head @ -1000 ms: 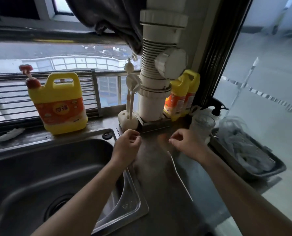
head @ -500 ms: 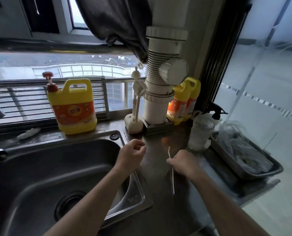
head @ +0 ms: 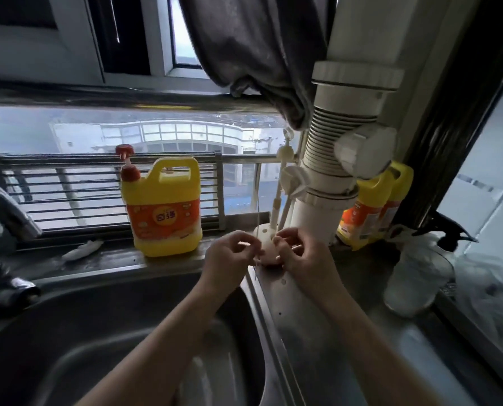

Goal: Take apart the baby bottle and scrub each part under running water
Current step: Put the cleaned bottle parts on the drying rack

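A thin pale straw-like rod (head: 257,221) stands nearly upright at the sink's right rim. My left hand (head: 229,257) pinches it near its lower end. My right hand (head: 303,257) is close beside it, fingers curled in front of the white brush stand (head: 266,244). They seem to pinch a small pale piece that I cannot make out. A clear bottle (head: 417,278) stands on the counter to the right, away from both hands.
The steel sink (head: 68,332) fills the lower left, with the faucet (head: 7,212) at the left edge. A yellow detergent jug (head: 163,206) stands on the sill, more yellow bottles (head: 370,212) by the white pipe (head: 341,159). A black-topped spray bottle (head: 449,235) and a tray of plastic (head: 493,303) sit at right.
Both hands moved up and together toward the brush stand. The thin rod, earlier held low by my right hand, now stands upright between the hands, pinched by my left.
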